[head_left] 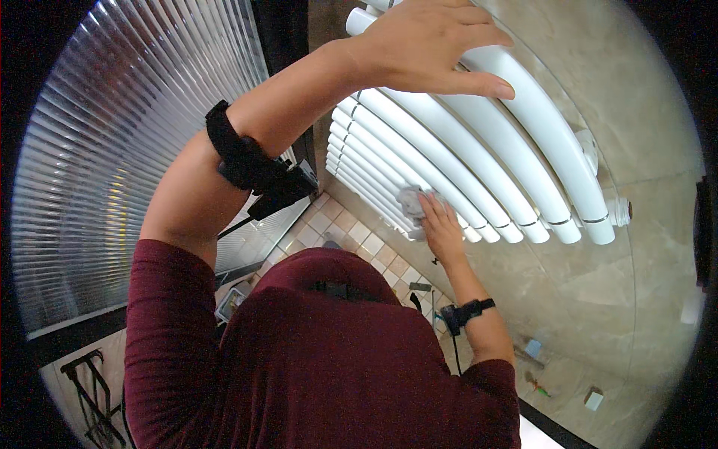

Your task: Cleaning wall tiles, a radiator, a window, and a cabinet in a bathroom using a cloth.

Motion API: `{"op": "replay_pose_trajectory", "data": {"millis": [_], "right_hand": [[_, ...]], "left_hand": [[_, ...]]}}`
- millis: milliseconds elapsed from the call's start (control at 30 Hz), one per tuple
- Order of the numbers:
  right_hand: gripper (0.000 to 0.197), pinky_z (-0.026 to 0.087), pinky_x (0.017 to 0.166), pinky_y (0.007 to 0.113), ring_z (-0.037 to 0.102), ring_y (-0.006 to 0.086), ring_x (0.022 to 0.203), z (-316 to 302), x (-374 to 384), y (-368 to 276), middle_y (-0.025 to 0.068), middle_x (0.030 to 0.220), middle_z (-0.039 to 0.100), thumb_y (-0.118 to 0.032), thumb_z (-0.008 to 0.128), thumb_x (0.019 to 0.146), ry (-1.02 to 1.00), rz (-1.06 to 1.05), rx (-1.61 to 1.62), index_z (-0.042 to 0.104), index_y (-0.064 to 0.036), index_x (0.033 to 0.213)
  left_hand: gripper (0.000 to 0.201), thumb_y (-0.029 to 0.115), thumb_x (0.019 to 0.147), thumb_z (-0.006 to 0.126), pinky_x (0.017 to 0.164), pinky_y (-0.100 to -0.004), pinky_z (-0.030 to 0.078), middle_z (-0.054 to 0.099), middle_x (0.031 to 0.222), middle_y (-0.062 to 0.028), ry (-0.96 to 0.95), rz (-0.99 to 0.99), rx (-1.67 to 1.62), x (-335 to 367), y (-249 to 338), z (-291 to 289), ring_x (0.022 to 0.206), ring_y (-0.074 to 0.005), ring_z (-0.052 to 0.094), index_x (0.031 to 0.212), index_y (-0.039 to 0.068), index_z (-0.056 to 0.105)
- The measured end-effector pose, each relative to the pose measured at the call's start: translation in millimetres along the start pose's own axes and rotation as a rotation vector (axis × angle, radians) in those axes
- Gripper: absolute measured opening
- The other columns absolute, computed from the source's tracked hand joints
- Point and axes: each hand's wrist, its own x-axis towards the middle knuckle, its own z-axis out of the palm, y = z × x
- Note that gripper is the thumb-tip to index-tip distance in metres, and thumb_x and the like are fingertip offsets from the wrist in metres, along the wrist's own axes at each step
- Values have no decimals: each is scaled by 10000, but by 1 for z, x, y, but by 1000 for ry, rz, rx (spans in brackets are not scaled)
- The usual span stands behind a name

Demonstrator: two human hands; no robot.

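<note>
A white tubular radiator (559,146) is mounted on the wall in front of me, its rounded bars running side by side. My left hand (430,49) lies across its top bars with the fingers stretched out and the thumb apart, holding nothing. Lower down, my right hand (443,228) presses a bunched grey cloth (411,203) against the bars near their ends. Its fingers lie over the cloth and partly cover it.
A ribbed glass panel (127,157) with a dark frame stands close on the left. Below are small beige floor tiles (350,224) and a black folding frame (96,400). A pipe fitting (621,212) sticks out beside the radiator on the marbled wall (654,247).
</note>
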Motion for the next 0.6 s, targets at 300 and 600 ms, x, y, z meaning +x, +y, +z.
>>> {"op": "replay_pose_trajectory", "data": {"millis": [300, 600], "right_hand": [[122, 357, 1072, 458, 411, 290, 1340, 7, 144, -57, 148, 1397, 482, -126, 536, 801, 201, -330, 3, 605, -36, 847], [321, 278, 1125, 441, 356, 306, 1361, 43, 236, -97, 143, 1393, 481, -205, 531, 848, 226, -389, -91, 666, -5, 1059]], "left_hand": [[638, 554, 879, 562, 965, -446, 374, 603, 1107, -194, 40, 11, -39, -3, -5, 4, 1080, -337, 537, 1181, -8, 593], [607, 647, 853, 526, 949, -375, 389, 666, 1069, -84, 141, -10, 94, -9, -3, 12, 1082, -255, 578, 1085, 107, 678]]}}
